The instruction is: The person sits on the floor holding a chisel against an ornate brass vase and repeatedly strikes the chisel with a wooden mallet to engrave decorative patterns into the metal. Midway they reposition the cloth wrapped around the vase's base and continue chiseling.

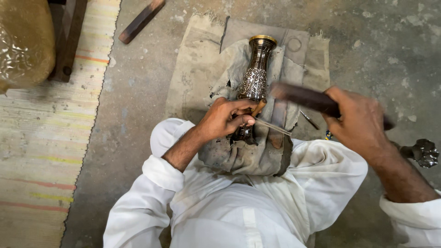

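White cloth of the person's clothing fills the bottom of the view, sleeves rolled at both forearms; beyond it spreads a rough grey concrete floor, stained and scattered with pale chips; along the left edge lies a striped woven mat in faded yellow, red and green, with a dark wooden leg and a shiny wrapped bundle standing on it; a worn sheet of sacking lies on the floor ahead, and over it a crumpled grey rag runs back onto the lap; on that rag lies an engraved metal vase, dark with a brass rim, its mouth pointing away; the left hand rests on the vase's near end, fingers pinched around a thin tool set against the metal; the right hand is closed around a dark wooden striker, blurred, raised just right of the vase; a wooden bar lies on the floor at top left; a small shiny metal piece sits at the right edge.
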The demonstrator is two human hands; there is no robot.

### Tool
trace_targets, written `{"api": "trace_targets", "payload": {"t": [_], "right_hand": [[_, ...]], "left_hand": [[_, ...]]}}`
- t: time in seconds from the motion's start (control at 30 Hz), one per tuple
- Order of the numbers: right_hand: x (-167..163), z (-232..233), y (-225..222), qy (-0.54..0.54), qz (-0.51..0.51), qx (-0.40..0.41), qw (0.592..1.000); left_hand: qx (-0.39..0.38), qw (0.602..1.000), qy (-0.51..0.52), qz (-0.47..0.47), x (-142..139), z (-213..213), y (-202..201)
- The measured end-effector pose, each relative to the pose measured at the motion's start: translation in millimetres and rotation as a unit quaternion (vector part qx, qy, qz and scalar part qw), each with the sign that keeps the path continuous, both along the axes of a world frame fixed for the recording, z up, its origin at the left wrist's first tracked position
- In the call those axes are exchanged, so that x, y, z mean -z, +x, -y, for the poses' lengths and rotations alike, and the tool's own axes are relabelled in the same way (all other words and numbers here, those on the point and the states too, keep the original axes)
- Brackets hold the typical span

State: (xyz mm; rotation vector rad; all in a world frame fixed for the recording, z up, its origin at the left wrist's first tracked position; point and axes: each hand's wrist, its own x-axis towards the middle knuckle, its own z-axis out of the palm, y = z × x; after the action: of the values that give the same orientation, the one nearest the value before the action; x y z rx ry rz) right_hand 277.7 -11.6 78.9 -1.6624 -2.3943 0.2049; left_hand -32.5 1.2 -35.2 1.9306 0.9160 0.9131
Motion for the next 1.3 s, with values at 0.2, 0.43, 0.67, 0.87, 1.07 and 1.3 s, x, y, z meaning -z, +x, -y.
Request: {"api": "trace_targets", "payload": {"t": [0.2, 0.43, 0.67, 0.87, 1.07, 1.3], "right_hand": [[2.4, -0.4, 1.6, -0.028, -0.009, 0.024, 0.999], [1.8, 2.9, 0.3, 0.016, 0.08, -0.027, 0.996], [-0.4, -6.9, 2.1, 0.011, 0.071, 0.016, 0.997], [0.9, -12.2, 3.3, -0.042, 0.094, 0.027, 0.994], [0.4, -7.9, 4.7, -0.051, 0.086, 0.027, 0.995], [23.9, 10.3, -20.0, -0.249, 0.012, 0.132, 0.96]], "left_hand": [[0.003, 1.0, -0.011, -0.001, 1.9, -0.2, 0.6], [0.007, 0.997, 0.004, 0.076, 4.7, 2.8, -1.2], [-0.024, 0.999, -0.024, 0.0, -2.9, 1.2, 2.2], [-0.01, 0.999, -0.031, 0.013, -12.0, 0.1, 4.5], [-0.023, 0.999, -0.037, -0.002, -4.6, -0.4, 5.1], [-0.116, 0.946, -0.186, 0.24, 20.3, 7.6, -7.1]]}}
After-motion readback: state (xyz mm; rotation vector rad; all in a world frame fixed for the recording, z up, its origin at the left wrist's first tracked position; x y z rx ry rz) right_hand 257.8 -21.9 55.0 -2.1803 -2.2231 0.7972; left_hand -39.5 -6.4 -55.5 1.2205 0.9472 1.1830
